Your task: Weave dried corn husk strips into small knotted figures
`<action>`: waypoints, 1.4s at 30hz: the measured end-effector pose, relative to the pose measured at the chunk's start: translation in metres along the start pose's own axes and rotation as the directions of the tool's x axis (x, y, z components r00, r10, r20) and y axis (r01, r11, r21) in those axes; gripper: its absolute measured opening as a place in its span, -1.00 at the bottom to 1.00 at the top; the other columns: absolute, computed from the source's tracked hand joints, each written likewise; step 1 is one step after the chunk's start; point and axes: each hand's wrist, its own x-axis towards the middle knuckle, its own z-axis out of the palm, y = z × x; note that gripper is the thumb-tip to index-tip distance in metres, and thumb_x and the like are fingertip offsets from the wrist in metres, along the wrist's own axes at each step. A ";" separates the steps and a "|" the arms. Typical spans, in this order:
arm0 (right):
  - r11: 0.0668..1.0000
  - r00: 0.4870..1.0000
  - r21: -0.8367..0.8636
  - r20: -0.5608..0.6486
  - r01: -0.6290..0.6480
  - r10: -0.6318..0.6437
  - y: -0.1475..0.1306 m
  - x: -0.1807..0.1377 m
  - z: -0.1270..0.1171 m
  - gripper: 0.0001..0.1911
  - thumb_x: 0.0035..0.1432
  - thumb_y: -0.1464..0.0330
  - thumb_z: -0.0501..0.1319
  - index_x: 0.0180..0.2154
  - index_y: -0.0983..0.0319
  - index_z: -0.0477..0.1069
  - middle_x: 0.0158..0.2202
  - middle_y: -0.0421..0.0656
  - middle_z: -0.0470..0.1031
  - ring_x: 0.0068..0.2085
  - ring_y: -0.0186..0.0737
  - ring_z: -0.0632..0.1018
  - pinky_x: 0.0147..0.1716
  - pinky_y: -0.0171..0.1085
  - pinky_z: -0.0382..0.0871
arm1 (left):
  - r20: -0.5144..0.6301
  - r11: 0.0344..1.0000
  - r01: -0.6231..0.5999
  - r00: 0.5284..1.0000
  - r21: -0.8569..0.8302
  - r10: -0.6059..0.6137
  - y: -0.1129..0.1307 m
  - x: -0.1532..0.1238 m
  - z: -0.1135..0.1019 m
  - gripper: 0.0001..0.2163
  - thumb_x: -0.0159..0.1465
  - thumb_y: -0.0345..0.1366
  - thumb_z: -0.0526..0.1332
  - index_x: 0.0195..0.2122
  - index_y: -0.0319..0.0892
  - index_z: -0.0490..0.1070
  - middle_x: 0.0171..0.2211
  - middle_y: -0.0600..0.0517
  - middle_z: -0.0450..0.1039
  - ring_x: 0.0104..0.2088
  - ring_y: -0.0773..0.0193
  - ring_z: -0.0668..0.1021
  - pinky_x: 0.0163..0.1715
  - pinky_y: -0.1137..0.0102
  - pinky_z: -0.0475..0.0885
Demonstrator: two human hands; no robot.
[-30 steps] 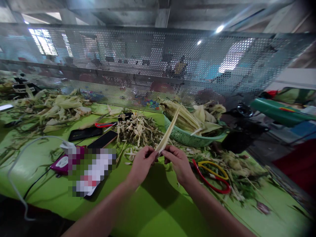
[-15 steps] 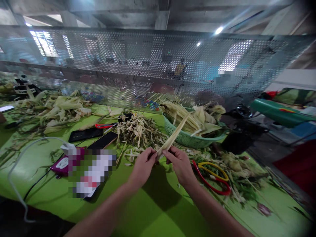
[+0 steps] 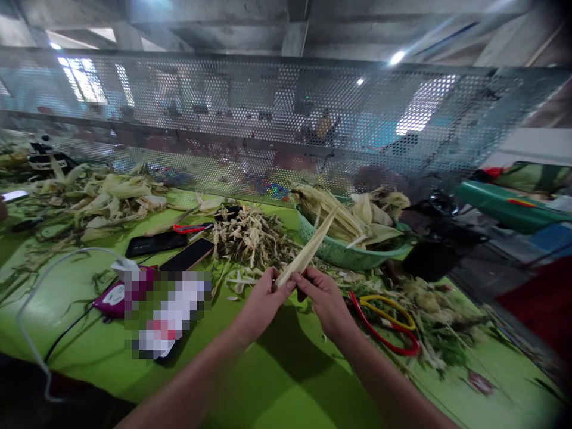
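Note:
A pale, long corn husk strip (image 3: 308, 249) is pinched near its lower end between my left hand (image 3: 267, 301) and my right hand (image 3: 325, 297). Both hands are closed, thumbs and fingertips almost touching. The strip slants up and away to the right, its tip in front of the green basket (image 3: 346, 253). More dried husks (image 3: 335, 208) fill that basket. To the right of my right hand lie scissors with red and yellow handles (image 3: 386, 316). What the fingers cover at the strip's lower end is hidden.
A heap of cut husk pieces (image 3: 250, 235) lies ahead on the green table (image 3: 286, 396). Phones (image 3: 187, 255), red-handled shears (image 3: 192, 227) and a purple pouch-like object (image 3: 116, 298) with a cable are leftward. Behind stands a perforated metal screen (image 3: 250, 131). Another person's hand (image 3: 2, 208) shows far left.
My left hand has shifted its hold, its thumb now crossing beneath the husk strip towards the right hand. The strip looks wider and has turned slightly. The view has moved a little.

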 end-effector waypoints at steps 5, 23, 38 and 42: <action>1.000 1.000 -0.010 0.029 -0.004 0.004 0.001 -0.001 0.000 -0.69 0.04 0.13 0.24 -0.40 0.26 0.50 -0.52 -0.19 0.39 -0.50 -0.34 0.30 -0.51 -0.35 0.20 | -0.009 0.996 0.054 0.998 -0.072 -0.055 0.002 0.000 0.000 -0.64 0.13 0.02 0.22 -0.26 -0.20 0.36 -0.52 0.14 0.20 -0.54 0.43 0.19 -0.54 0.48 0.08; 0.894 0.993 -0.441 -0.028 0.087 -0.111 0.001 0.005 -0.008 -0.82 0.03 0.27 0.16 -0.46 0.26 0.42 -0.53 -0.22 0.42 -0.47 -0.28 0.38 -0.45 -0.34 0.24 | -0.043 1.000 -0.001 0.999 0.027 0.002 0.005 0.007 -0.009 -0.72 0.03 -0.12 0.32 -0.38 -0.25 0.44 -0.48 0.04 0.39 -0.48 0.38 0.38 -0.45 0.47 0.27; 0.916 0.995 -0.390 0.022 0.099 -0.098 0.003 0.005 -0.004 -0.86 0.00 0.30 0.20 -0.45 0.26 0.40 -0.53 -0.23 0.41 -0.49 -0.31 0.38 -0.47 -0.34 0.25 | -0.141 0.967 -0.065 0.985 0.247 0.103 0.000 0.010 -0.009 -0.81 0.11 -0.22 0.17 -0.41 -0.25 0.43 -0.53 0.06 0.39 -0.50 0.34 0.37 -0.46 0.44 0.26; 0.916 0.994 -0.388 0.028 0.104 -0.101 0.003 0.004 -0.005 -0.87 0.01 0.31 0.20 -0.45 0.25 0.39 -0.53 -0.24 0.40 -0.49 -0.32 0.38 -0.47 -0.34 0.24 | -0.135 0.971 -0.052 0.987 0.232 0.085 -0.001 0.010 -0.009 -0.85 0.12 -0.26 0.17 -0.39 -0.24 0.42 -0.50 0.05 0.39 -0.48 0.33 0.38 -0.46 0.46 0.27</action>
